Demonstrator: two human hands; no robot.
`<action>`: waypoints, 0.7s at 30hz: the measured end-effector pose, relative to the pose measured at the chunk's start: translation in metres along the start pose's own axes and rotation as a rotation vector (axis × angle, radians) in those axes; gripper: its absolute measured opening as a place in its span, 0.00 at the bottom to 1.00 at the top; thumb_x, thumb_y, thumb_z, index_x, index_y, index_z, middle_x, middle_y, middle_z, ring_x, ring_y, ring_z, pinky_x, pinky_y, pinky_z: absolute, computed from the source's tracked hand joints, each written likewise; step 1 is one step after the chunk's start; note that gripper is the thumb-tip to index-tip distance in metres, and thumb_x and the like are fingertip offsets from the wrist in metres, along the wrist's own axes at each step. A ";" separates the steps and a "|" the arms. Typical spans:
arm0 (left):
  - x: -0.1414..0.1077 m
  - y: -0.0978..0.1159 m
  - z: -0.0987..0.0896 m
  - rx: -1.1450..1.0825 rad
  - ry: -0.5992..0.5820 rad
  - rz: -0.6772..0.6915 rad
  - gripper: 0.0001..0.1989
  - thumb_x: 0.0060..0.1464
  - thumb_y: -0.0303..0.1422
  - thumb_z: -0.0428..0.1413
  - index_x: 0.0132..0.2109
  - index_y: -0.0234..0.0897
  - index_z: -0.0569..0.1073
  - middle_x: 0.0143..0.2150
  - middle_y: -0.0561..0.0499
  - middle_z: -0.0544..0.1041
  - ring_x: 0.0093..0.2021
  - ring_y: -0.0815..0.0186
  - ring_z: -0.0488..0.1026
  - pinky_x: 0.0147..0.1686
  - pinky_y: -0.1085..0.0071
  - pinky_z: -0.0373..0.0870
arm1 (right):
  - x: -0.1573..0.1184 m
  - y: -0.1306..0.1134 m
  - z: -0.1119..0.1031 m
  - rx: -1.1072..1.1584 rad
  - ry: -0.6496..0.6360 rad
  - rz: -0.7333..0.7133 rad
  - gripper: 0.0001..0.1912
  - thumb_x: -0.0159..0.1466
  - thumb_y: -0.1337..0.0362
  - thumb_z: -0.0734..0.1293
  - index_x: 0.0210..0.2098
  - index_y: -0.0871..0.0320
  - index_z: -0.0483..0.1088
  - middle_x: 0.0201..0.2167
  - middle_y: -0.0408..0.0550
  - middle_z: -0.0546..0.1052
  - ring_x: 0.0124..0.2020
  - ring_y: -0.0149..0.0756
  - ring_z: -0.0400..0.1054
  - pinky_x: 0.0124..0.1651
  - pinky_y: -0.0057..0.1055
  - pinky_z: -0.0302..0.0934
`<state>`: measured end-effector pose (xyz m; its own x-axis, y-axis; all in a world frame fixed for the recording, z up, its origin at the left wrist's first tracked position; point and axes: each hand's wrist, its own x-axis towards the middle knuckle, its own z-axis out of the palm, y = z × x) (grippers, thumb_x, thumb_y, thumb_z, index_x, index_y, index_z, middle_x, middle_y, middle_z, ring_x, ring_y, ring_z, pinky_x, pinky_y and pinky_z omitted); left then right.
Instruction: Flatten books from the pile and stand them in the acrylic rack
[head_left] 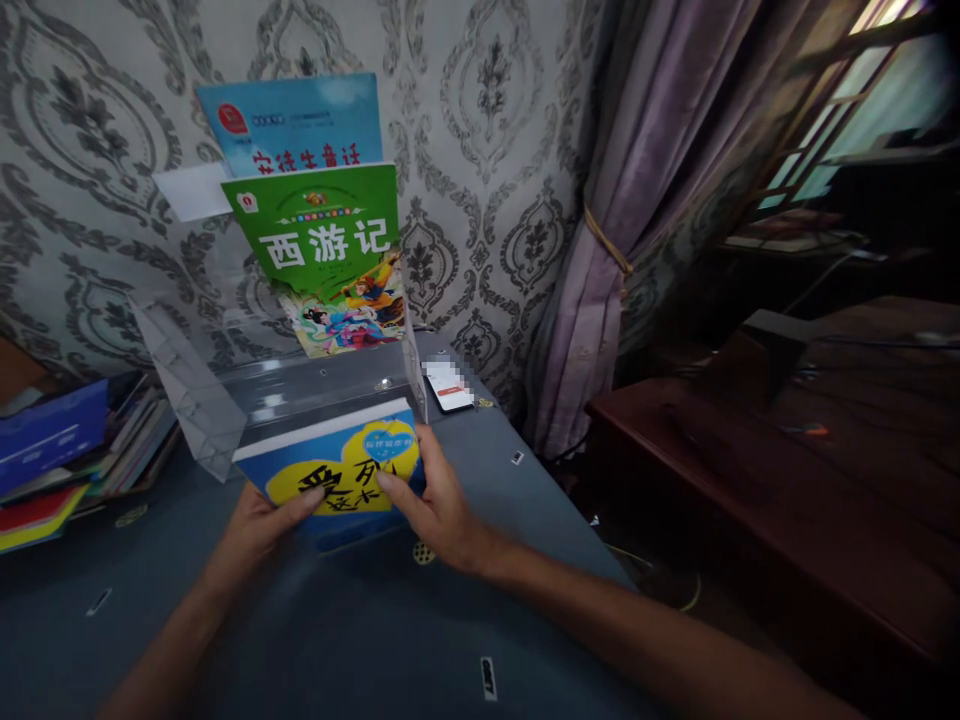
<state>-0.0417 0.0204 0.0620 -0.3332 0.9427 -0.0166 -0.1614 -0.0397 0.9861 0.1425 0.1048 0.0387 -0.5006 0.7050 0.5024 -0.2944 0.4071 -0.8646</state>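
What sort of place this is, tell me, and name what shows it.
Probably a room in a home, perhaps a study corner: patterned wallpaper, a tied-back purple curtain, and books piled on a covered table.

Blue-yellow book (341,468); green book (321,262); grey damask wallpaper (487,150).

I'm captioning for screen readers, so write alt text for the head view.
A person's left hand and right hand hold a blue-and-yellow book in front of a clear rack on a grey table. On the rack, a green book stands before a light-blue book. Piled books lie at left; a phone lies right of the rack.
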 end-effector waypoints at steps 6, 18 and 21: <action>-0.010 -0.035 0.000 0.090 0.104 -0.033 0.24 0.32 0.41 0.74 0.39 0.36 0.83 0.42 0.45 0.85 0.45 0.51 0.81 0.48 0.61 0.80 | -0.030 0.024 0.002 -0.086 -0.004 0.081 0.21 0.67 0.58 0.66 0.56 0.53 0.59 0.50 0.50 0.76 0.51 0.40 0.72 0.54 0.42 0.69; -0.011 -0.048 -0.002 0.261 0.031 -0.118 0.25 0.36 0.45 0.71 0.41 0.36 0.83 0.46 0.44 0.84 0.51 0.49 0.79 0.55 0.56 0.76 | -0.033 0.030 0.000 -0.150 -0.016 0.177 0.24 0.62 0.57 0.69 0.55 0.54 0.61 0.50 0.52 0.76 0.51 0.44 0.72 0.53 0.45 0.71; -0.012 -0.049 -0.001 0.221 0.058 -0.133 0.24 0.35 0.44 0.72 0.40 0.37 0.83 0.45 0.44 0.84 0.51 0.48 0.79 0.54 0.57 0.76 | -0.032 0.025 -0.003 -0.180 -0.055 0.192 0.23 0.63 0.59 0.67 0.55 0.54 0.61 0.47 0.52 0.77 0.42 0.42 0.73 0.44 0.43 0.74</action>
<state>-0.0304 0.0108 0.0136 -0.3765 0.9138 -0.1521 -0.0026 0.1632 0.9866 0.1535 0.0938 0.0004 -0.5783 0.7485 0.3245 -0.0425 0.3696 -0.9282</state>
